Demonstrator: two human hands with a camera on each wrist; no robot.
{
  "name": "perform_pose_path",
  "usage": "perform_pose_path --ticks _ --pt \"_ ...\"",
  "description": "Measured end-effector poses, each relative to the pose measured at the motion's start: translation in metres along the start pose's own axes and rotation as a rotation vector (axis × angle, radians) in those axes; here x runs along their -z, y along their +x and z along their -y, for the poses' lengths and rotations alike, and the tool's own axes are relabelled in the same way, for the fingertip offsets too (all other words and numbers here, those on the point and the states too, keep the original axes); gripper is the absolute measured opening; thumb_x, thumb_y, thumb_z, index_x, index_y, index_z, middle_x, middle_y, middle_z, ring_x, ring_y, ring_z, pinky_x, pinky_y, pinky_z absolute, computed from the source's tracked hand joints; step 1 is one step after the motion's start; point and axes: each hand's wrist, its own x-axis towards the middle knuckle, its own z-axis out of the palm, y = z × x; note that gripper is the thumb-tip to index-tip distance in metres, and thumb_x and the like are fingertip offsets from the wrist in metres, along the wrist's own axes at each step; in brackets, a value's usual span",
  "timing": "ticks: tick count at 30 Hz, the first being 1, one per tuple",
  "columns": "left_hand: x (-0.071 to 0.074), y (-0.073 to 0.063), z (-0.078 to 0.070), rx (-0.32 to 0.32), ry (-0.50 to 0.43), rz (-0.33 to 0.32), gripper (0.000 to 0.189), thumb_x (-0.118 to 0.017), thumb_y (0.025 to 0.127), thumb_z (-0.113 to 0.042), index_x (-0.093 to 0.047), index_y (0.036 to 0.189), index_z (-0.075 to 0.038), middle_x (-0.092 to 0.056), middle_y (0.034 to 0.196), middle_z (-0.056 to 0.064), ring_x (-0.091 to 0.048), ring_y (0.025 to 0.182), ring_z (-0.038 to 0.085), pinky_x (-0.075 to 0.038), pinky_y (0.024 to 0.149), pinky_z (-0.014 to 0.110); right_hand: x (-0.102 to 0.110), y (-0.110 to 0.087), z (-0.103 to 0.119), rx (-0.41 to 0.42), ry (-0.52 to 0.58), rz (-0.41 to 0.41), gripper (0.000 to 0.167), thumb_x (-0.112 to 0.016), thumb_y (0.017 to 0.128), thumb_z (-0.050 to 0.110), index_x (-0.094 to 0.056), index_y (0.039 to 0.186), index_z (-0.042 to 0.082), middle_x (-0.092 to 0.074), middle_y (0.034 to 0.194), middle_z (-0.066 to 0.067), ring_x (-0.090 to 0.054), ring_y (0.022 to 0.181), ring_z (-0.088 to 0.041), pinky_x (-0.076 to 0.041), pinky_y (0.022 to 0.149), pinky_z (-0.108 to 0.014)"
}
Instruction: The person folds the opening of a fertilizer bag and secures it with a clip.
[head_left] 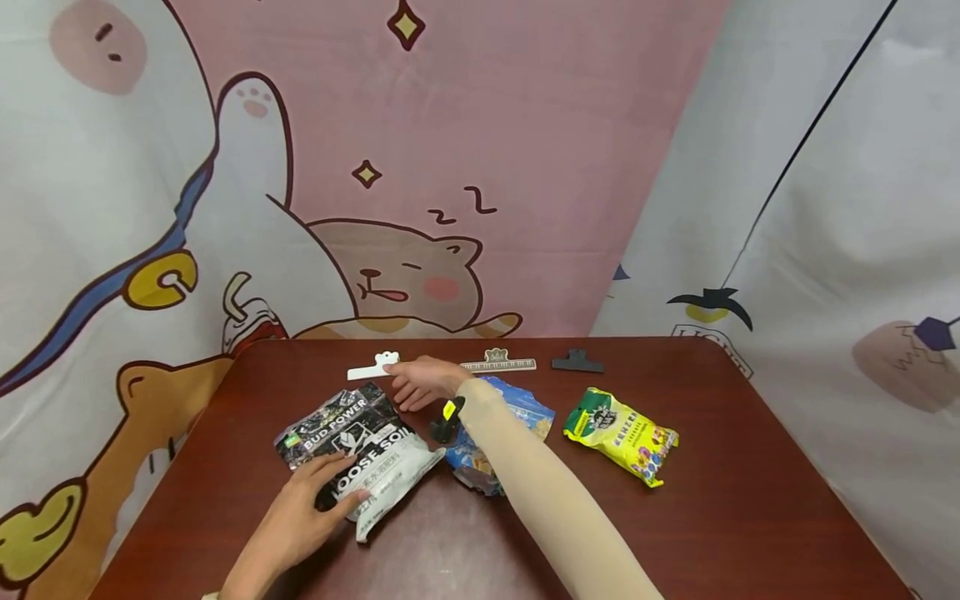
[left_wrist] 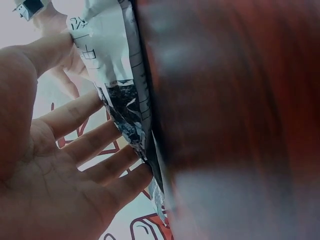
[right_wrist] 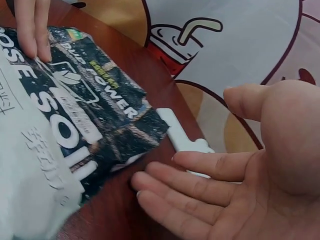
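Observation:
A black and white bag of soil, printed "BUD POWER" and "LOOSE SOIL", lies on the left half of the table. My left hand rests on its near left side, fingers spread and touching the bag. Beyond the bag's far edge, my right hand reaches to the white bag clip. In the right wrist view, the right hand has its fingers extended beside the clip, with nothing gripped; whether a fingertip touches it I cannot tell.
A blue bag lies partly hidden under the right forearm. To its right is a yellow and green bag. Along the table's back edge sit a patterned clip and a dark clip. A cartoon-printed curtain hangs behind.

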Motion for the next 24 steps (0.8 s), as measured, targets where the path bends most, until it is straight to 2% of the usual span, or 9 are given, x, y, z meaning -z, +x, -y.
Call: perform_pose_path --ticks 6,13,17,21,24 --pt "0.000 -0.001 0.000 -0.037 -0.004 -0.040 0.057 -0.073 0.092 -0.051 -0.067 0.136 -0.015 -0.061 0.142 0.014 -0.053 0.135 0.042 -0.045 0.106 0.063 -0.014 0.011 0.001 -0.008 -0.012 -0.049 0.062 -0.055 0.104 0.047 -0.062 0.135 -0.006 -0.069 0.128 -0.022 -0.072 0.108 -0.034 -0.058 0.096 -0.045" --pt "-0.002 -0.003 0.000 0.004 0.007 -0.014 0.060 -0.072 0.091 -0.055 -0.067 0.137 -0.017 -0.059 0.143 0.012 -0.052 0.136 0.039 -0.045 0.106 0.062 -0.028 0.017 0.002 -0.043 -0.105 -0.156 0.054 -0.066 0.098 0.041 -0.064 0.130 -0.003 -0.071 0.119 -0.016 -0.073 0.097 -0.027 -0.062 0.087 -0.040" --pt "-0.002 -0.003 0.001 0.004 0.011 -0.009 0.061 -0.071 0.092 -0.056 -0.066 0.137 -0.016 -0.059 0.144 0.013 -0.052 0.136 0.040 -0.046 0.106 0.062 -0.034 0.019 0.003 -0.062 -0.171 -0.206 0.049 -0.067 0.099 0.037 -0.064 0.131 -0.001 -0.071 0.113 -0.012 -0.073 0.092 -0.023 -0.062 0.083 -0.037" --pt "-0.001 -0.001 0.002 -0.035 -0.006 -0.056 0.056 -0.076 0.091 -0.049 -0.068 0.134 -0.014 -0.062 0.139 0.015 -0.057 0.131 0.040 -0.049 0.103 0.061 -0.036 0.021 0.005 -0.065 -0.202 -0.233 0.046 -0.066 0.100 0.033 -0.066 0.129 -0.001 -0.071 0.115 -0.013 -0.073 0.090 -0.022 -0.063 0.079 -0.034" --pt "0.001 0.000 0.003 -0.065 -0.025 -0.135 0.051 -0.081 0.089 -0.040 -0.070 0.129 -0.011 -0.065 0.133 0.016 -0.062 0.124 0.040 -0.051 0.100 0.060 -0.035 0.023 0.005 -0.059 -0.200 -0.241 0.043 -0.067 0.100 0.031 -0.068 0.127 -0.002 -0.071 0.119 -0.015 -0.074 0.094 -0.025 -0.063 0.079 -0.034"
